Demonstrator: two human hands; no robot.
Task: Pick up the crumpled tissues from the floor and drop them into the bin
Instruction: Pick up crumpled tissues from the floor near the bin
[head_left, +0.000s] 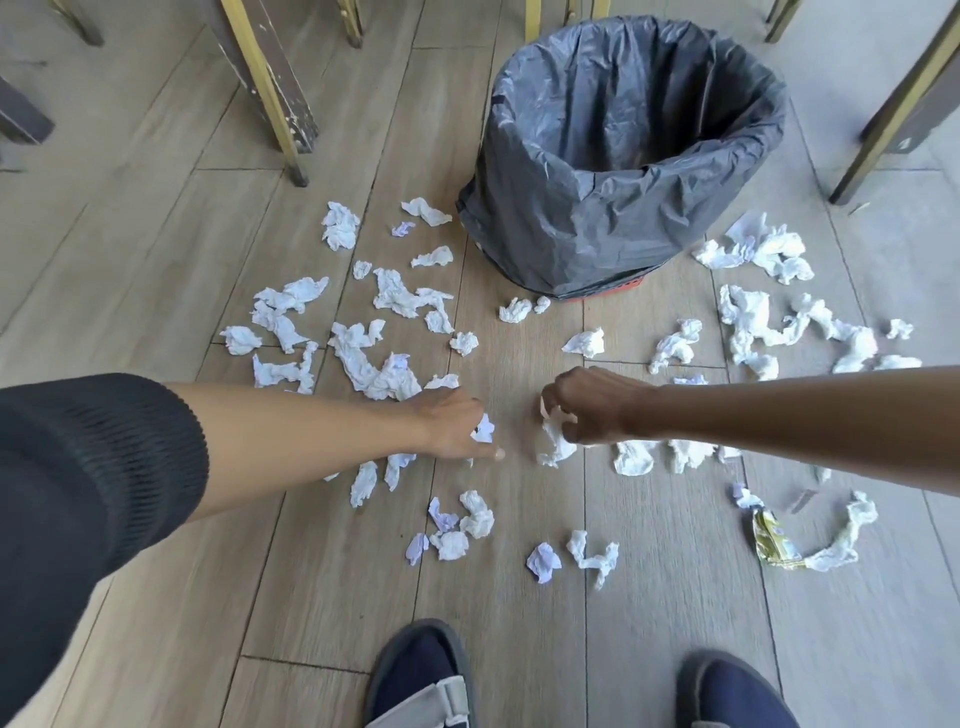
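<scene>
- Head view: both arms reach forward and down over the pale wood-plank floor (156, 291), the two hands near each other at the centre of the scene.
- The left hand (453, 426), its arm bare below a dark ribbed sleeve (104, 467), has its fingers curled round a small white crumpled tissue (484, 430); one finger lies straight, pointing right.
- The right hand (597, 402) is knuckles-up, fingers bent downward, pinching a larger crumpled white tissue (555, 441) that hangs from it, long axis running near to far, lower end at the floor.
- Many loose white crumpled tissues (374, 358) lie scattered left, right and near.
- The round bin lined with a grey plastic bag (623, 156) stands upright, far of the hands, mouth open upward.
- A yellow crumpled wrapper (774, 540) lies near right.
- Two dark blue shoes (421, 670) sit at the near edge.
</scene>
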